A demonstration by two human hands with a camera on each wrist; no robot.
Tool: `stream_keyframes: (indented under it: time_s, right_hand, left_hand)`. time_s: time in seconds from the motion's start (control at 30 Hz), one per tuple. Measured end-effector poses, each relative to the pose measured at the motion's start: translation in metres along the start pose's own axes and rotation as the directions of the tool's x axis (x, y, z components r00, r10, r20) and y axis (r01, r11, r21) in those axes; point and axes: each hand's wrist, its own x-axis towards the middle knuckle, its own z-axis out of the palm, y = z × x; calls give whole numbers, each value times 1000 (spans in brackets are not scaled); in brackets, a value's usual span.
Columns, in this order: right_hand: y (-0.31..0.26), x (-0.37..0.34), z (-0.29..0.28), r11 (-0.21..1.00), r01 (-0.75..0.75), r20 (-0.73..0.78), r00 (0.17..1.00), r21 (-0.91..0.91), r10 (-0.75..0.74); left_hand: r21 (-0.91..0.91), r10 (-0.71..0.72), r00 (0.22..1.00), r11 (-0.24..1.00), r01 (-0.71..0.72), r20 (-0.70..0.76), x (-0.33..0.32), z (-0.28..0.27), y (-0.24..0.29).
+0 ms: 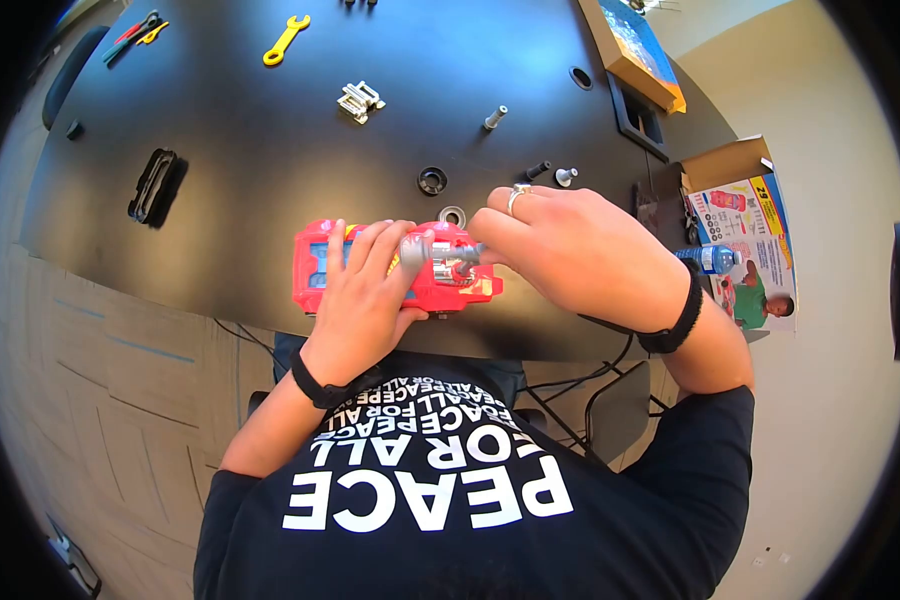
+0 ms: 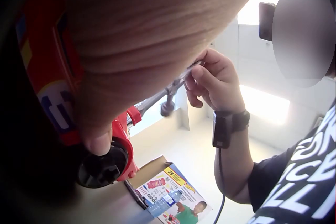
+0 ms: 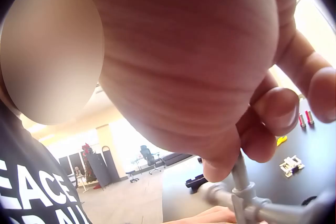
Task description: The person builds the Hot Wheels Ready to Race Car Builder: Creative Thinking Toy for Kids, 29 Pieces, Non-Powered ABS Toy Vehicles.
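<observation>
A red toy car [image 1: 482, 290] lies on the dark table close to its near edge, an engine part in chrome showing at its right end. My left hand [image 1: 358, 285] grips the car from above, fingers spread across the top. In the left wrist view the thumb presses beside a black wheel [image 2: 102, 169]. Between thumb and fingers, my right hand [image 1: 582, 245] pinches one arm of a grey cross-shaped lug wrench [image 3: 244, 192]. The wrench overlaps the chrome part in the head view, and its far end there is blurred.
Past the car lie a black tyre [image 1: 432, 181], a grey ring [image 1: 452, 214], a grey bolt [image 1: 496, 118] and a silver plastic part [image 1: 360, 101]. Farther off is a yellow wrench [image 1: 288, 40]. A black frame [image 1: 153, 187] sits left; a printed box [image 1: 745, 220] and bottle [image 1: 712, 261] stand right.
</observation>
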Motion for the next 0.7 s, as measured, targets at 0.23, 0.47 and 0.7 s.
stream_keyframes:
  time_s: [0.23, 0.47, 0.7]
  right_hand:
    - [10, 2, 4, 971, -64, 126, 987, -230, 95]
    - [6, 1, 11, 998, 17, -63, 998, 52, -14]
    - [-1, 1, 1, 997, -82, 158, 984, -15, 83]
  left_hand:
    - [2, 2, 1000, 1000, -2, -1, -1, 0, 2]
    - [-2, 6, 1000, 1000, -6, -7, 0, -1, 3]
    - [10, 13, 1000, 1000, -13, -16, 0, 1, 3]
